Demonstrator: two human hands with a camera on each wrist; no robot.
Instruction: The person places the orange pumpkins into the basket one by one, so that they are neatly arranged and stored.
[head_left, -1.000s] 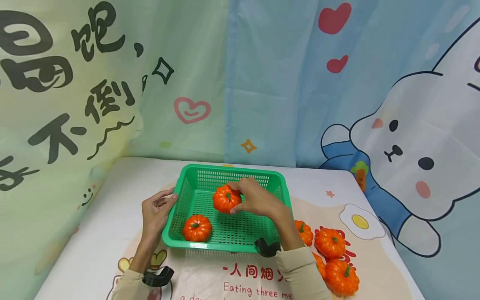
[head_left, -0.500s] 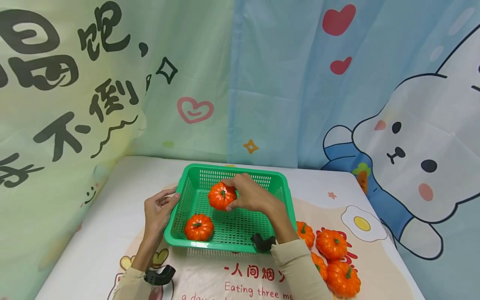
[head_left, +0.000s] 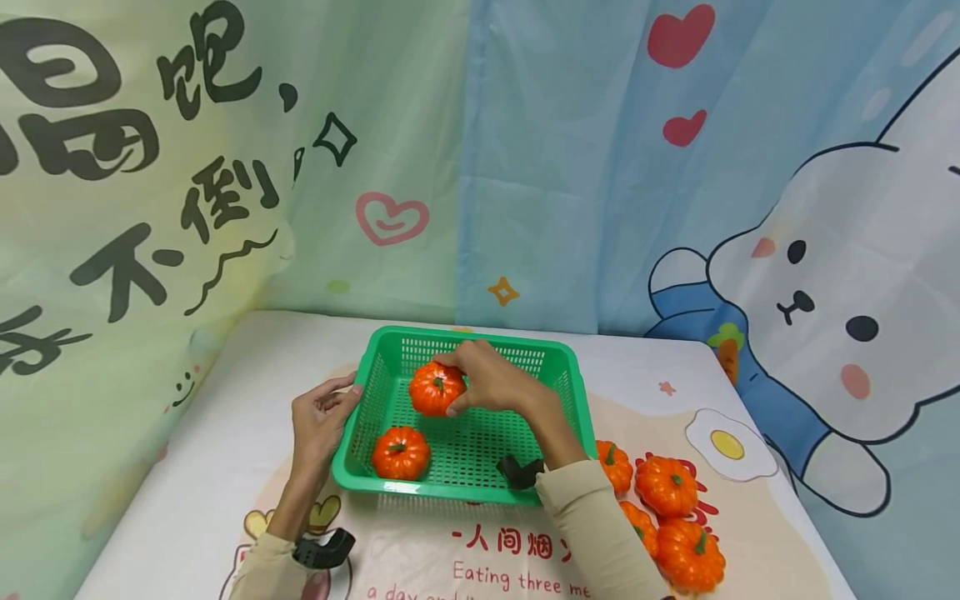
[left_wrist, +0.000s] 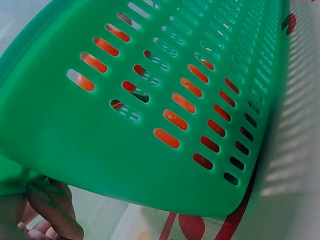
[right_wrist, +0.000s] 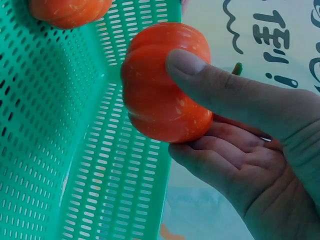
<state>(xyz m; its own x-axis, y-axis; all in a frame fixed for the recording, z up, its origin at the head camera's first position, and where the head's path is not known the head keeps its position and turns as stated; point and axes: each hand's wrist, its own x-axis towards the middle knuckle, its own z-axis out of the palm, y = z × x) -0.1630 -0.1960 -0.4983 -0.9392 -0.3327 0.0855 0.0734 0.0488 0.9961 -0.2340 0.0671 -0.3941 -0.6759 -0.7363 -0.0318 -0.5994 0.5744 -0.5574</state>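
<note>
My right hand (head_left: 497, 379) grips a small orange pumpkin (head_left: 436, 389) with a green stem. It is held above the floor of a green plastic basket (head_left: 480, 492), near the back left. In the right wrist view the thumb lies across the pumpkin (right_wrist: 165, 85) and the other fingers are beneath it. A second pumpkin (head_left: 401, 454) sits in the basket's front left corner. At the left side, my left hand (head_left: 318, 421) pinches the basket's rim; the left wrist view shows its fingers (left_wrist: 55, 210) at the rim, partly cut off by the frame.
Several more pumpkins (head_left: 688, 557) are grouped on the table right of the basket, partly behind the right forearm. A printed cloth (head_left: 517, 575) covers the white table (head_left: 187, 483). A patterned curtain (head_left: 540, 167) hangs behind.
My right hand has carried the pumpkin a little left and toward the back of the basket. The left hand stays at the rim; the head view has shifted slightly.
</note>
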